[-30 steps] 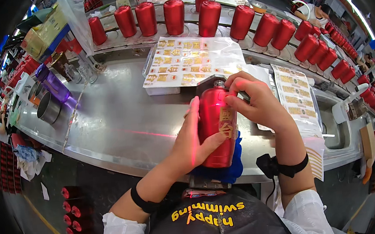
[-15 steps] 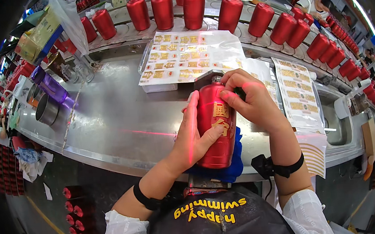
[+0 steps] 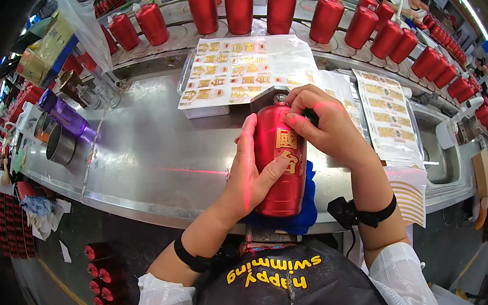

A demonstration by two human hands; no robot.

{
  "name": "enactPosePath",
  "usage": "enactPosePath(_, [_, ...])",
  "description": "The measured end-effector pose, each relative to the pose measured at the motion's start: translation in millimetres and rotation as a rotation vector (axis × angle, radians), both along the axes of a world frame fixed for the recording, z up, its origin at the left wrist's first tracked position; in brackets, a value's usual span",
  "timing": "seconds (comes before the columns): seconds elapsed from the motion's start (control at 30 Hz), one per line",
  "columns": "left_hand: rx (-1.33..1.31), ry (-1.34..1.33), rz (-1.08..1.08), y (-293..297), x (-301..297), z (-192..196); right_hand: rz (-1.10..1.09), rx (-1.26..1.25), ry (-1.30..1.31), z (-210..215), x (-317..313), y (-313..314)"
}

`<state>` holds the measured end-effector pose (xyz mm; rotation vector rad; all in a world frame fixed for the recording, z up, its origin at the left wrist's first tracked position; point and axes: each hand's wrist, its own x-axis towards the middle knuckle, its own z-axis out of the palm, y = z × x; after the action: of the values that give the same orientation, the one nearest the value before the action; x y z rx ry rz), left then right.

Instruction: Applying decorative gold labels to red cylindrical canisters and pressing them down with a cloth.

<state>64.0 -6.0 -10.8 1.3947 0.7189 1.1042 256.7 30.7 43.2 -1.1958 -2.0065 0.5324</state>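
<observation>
A red metallic bottle (image 3: 279,193) with raised gold characters on its front leans in front of me, over a folded blue cloth (image 3: 292,225). My left hand (image 3: 253,178) wraps its left side, thumb across the front. With bent fingers, my right hand (image 3: 319,114) grips the bottle's shoulder near the neck, its thumb pressing on the upper front. Any small piece beneath those fingertips is hidden. Just behind the bottle's top is a dark angular holder (image 3: 261,100). A sheet of gold stickers (image 3: 237,72), partly peeled, lies beyond it on a pale tray.
Red bottles (image 3: 240,10) stand along a curved conveyor (image 3: 181,40) at the back. To the right are another gold label sheet (image 3: 388,113) and a sink (image 3: 447,155). A purple drinking bottle (image 3: 65,114) and a metal pot (image 3: 62,145) stand left on the steel bench (image 3: 139,150).
The near row of bottles on the conveyor has shifted right, while one at the back has gone left. My hands keep their grip on the bottle, which has moved up slightly.
</observation>
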Motion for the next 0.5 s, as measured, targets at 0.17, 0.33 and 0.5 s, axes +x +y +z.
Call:
enactPosePath(0.17, [0.048, 0.069, 0.018, 2.3, -1.0, -2.0, -0.009, -0.019, 0.0, 0.9, -0.7, 0.6])
enactPosePath(0.33, [0.073, 0.135, 0.045, 4.6, -0.6, -4.9, -0.012, -0.015, -0.008, 1.0, -0.5, 1.7])
enactPosePath(0.5, [0.054, 0.1, 0.041, 7.9, -2.3, -9.9, -0.017, -0.005, -0.019, -0.6, -1.4, 2.7])
